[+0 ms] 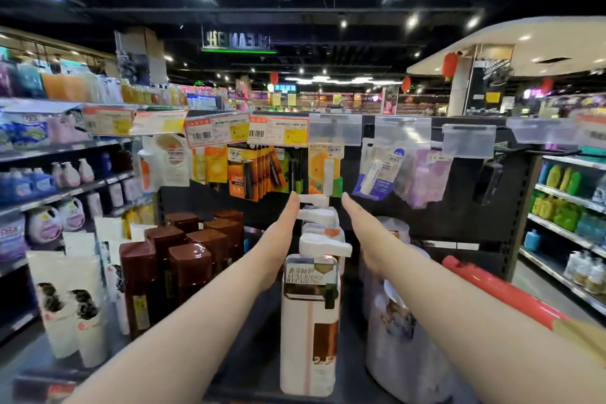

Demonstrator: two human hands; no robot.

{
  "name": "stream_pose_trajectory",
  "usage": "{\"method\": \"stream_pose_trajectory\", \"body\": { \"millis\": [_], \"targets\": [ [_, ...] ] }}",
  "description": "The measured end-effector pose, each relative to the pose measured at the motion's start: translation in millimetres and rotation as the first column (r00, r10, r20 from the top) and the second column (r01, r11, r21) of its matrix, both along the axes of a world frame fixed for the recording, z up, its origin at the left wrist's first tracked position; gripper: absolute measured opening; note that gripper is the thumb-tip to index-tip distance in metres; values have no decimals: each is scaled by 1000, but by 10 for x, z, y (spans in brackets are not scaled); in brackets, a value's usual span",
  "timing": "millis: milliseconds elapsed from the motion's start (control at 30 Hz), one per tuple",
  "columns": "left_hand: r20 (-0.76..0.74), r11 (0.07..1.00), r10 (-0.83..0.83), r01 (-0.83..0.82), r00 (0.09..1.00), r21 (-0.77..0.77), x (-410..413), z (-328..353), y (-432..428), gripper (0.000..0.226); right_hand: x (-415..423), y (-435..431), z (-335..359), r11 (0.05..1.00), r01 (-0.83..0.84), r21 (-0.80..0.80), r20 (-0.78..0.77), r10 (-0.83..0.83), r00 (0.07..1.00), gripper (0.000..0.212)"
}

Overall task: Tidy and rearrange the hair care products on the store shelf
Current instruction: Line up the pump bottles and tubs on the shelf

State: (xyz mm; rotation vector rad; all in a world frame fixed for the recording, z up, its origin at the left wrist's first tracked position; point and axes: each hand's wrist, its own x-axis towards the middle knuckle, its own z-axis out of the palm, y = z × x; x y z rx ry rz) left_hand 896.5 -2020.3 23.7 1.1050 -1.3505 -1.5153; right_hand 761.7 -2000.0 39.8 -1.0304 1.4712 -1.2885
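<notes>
Nearest you, the front pump bottle (308, 321), white with a brown band, stands upright on the dark shelf (249, 354). It heads a single file of matching pump bottles (323, 216) running away from you, their white pump heads stacked one behind another in your view. This row is the thing being tidied, and it sits mid-shelf between the brown bottles (183, 256) on the left and the clear-wrapped packs (393, 338) on the right.

The step in hand looks like squaring up this file. Both your forearms reach forward on either side of it. Your left hand (278, 239) lies flat along the left flank of the row, fingers straight and together, close against the bottles. Your right hand (364, 236) mirrors it on the right flank, fingers straight too and gripping nothing. Whether either palm actually touches the bottles you cannot tell from here.

The next move probably calls for an even inward squeeze from both sides, so the rear bottles line up behind the front one and no pump head is knocked askew.

Farther off, your fingertips reach the last pump head, just below the hanging packets (324, 170) and the price tags (278, 131).
</notes>
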Motion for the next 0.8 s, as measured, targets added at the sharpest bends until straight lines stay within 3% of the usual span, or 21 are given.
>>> {"method": "stream_pose_trajectory", "body": {
  "millis": [67,133,267,333,433,533,600,667,800],
  "targets": [
    [-9,997,-20,21,1000,74,-49,22,-80,106,-26,-106,-43,981,-70,183,-14,74,997,66],
    [-18,993,-64,66,998,102,-60,-39,-188,126,-37,-172,-112,958,-157,240,-6,164,987,65],
    [-16,991,-96,97,995,95,-24,-45,-169,107,-65,-243,-187,951,-192,242,45,187,981,56],
    [18,994,-60,58,998,94,-5,-77,-184,105,-73,-254,-187,949,-244,202,85,231,969,41],
    [112,1000,-20,18,994,20,33,-93,-227,122,-38,-242,-182,924,-319,209,-40,334,942,33],
    [234,998,-11,25,972,-59,84,-29,-92,92,8,-177,-121,890,-392,232,-181,435,882,29],
    [261,993,-27,57,965,-106,111,-51,-75,83,-42,-250,-139,898,-392,202,-547,435,716,40],
    [257,984,-21,66,966,-167,133,-65,-68,77,-107,-300,-131,922,-381,66,-819,268,507,51],
    [288,936,76,31,954,-351,122,-52,-38,70,-203,-341,-24,939,-330,-91,-948,19,317,37]
  ]
}}
